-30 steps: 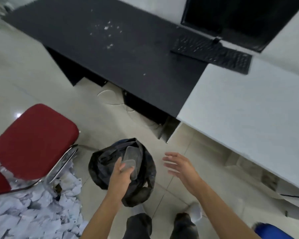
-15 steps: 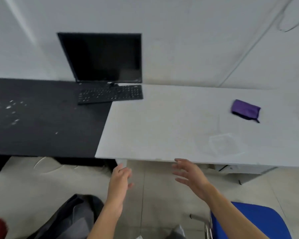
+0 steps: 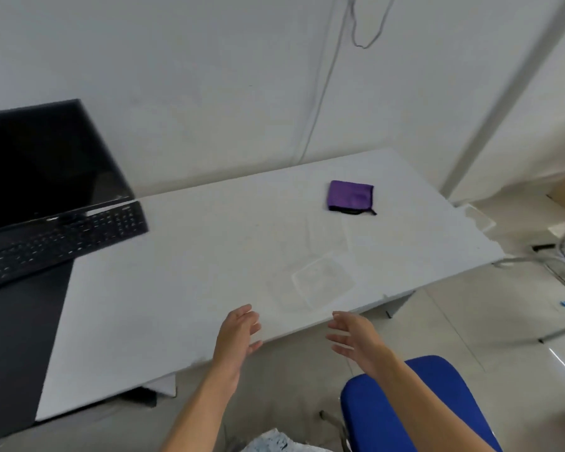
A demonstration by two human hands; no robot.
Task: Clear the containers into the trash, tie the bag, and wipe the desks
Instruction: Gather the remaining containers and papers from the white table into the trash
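Note:
A clear plastic container (image 3: 322, 282) lies on the white desk (image 3: 183, 288) close to its front edge, and a second faint clear piece (image 3: 328, 233) lies just behind it. Farther back sits a folded purple cloth (image 3: 350, 196). My left hand (image 3: 238, 334) hovers over the desk's front edge with relaxed fingers, holding nothing. My right hand (image 3: 356, 337) is level with it, just in front of the edge, fingers spread and empty. Both hands are short of the container. The trash bag is out of view.
A black keyboard (image 3: 56, 243) and a dark monitor (image 3: 40, 161) stand at the left, where a black desk (image 3: 17, 337) joins the white one. A blue chair (image 3: 415, 409) is under my right arm. Another clear container (image 3: 477, 216) lies past the desk's right end.
One second ago my left hand held a clear container over the black trash bag. That hand is now empty, the view has swung up and right, and both hands have reached toward the white desk.

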